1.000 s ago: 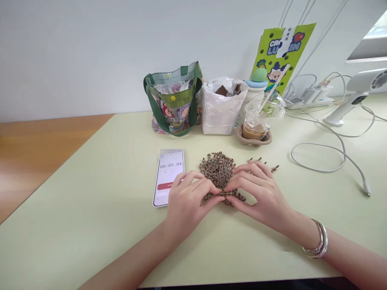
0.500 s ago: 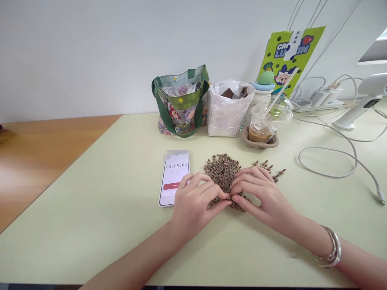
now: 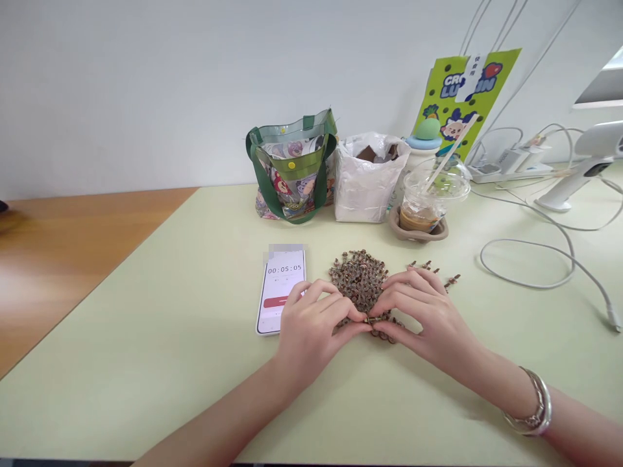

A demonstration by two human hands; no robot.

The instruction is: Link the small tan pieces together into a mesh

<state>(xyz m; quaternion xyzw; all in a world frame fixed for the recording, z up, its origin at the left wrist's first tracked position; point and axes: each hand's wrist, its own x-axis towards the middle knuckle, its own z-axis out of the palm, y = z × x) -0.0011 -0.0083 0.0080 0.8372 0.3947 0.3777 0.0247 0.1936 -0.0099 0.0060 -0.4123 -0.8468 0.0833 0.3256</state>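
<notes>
Head view: the fingertips of your left hand (image 3: 306, 331) and right hand (image 3: 428, 318) met, pinching a small brass fitting (image 3: 370, 320) at the near edge of a heap of brown metal fittings (image 3: 359, 280); beyond, a clear plastic lidded cup (image 3: 422, 207) held light-brown liquid (image 3: 413, 219).

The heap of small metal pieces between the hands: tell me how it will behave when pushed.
The heap of small metal pieces will probably spread easily, since the pieces look loose and unjoined, and a few stray pieces lie apart to its right. Some may roll, as many look rounded at one end. Being metal, they probably feel fairly heavy for their size.
</notes>
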